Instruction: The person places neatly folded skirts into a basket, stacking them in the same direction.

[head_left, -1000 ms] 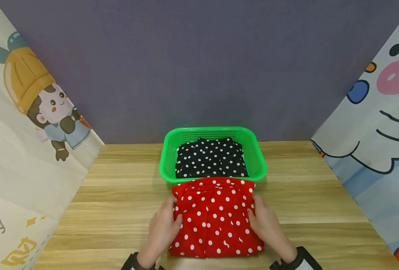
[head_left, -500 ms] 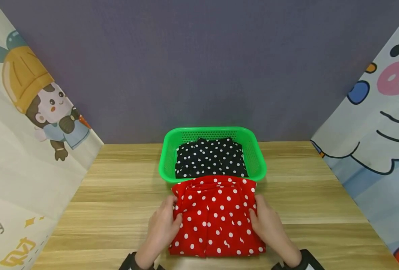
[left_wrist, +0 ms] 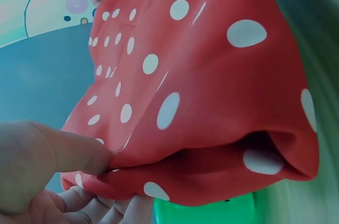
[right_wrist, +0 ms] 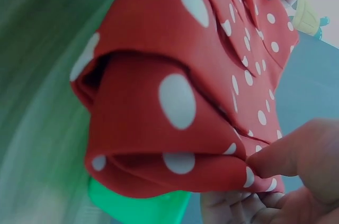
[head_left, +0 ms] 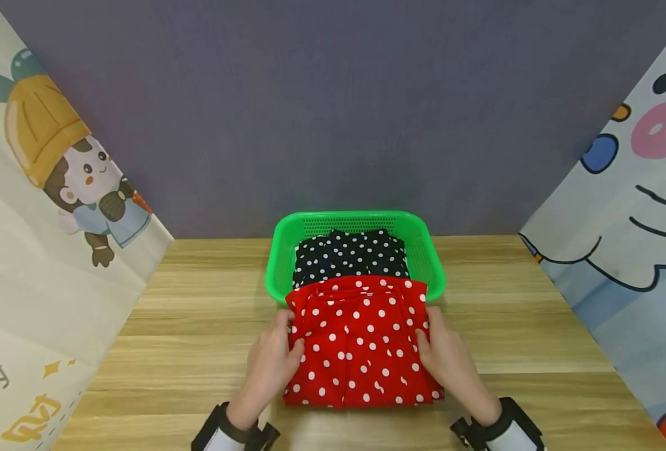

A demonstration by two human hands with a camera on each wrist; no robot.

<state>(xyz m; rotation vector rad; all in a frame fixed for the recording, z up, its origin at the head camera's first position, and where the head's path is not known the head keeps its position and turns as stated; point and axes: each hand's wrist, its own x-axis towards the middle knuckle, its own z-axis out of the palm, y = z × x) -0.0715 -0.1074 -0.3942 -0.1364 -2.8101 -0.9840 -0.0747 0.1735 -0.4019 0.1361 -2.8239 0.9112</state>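
Note:
A folded red cloth garment with white polka dots (head_left: 361,351) is held up between both hands. My left hand (head_left: 273,357) pinches its left side, thumb on top and fingers beneath. On the opposite side my right hand (head_left: 448,357) pinches it the same way. Folded layers show along both side edges in the wrist views. The garment's far edge overlaps the front rim of a green plastic basket (head_left: 435,269). Inside that basket lies a folded black cloth with white dots (head_left: 350,254), its near part hidden behind the red one.
The basket stands at the back of a wooden table (head_left: 198,313), close to a dark grey wall panel (head_left: 333,113). Cartoon-printed sheets flank the table, one on the left (head_left: 17,263) and one on the right (head_left: 637,250).
Both hands have moved forward with the red garment. Its far edge now covers the front of the basket and part of the black cloth. The basket has stayed in place.

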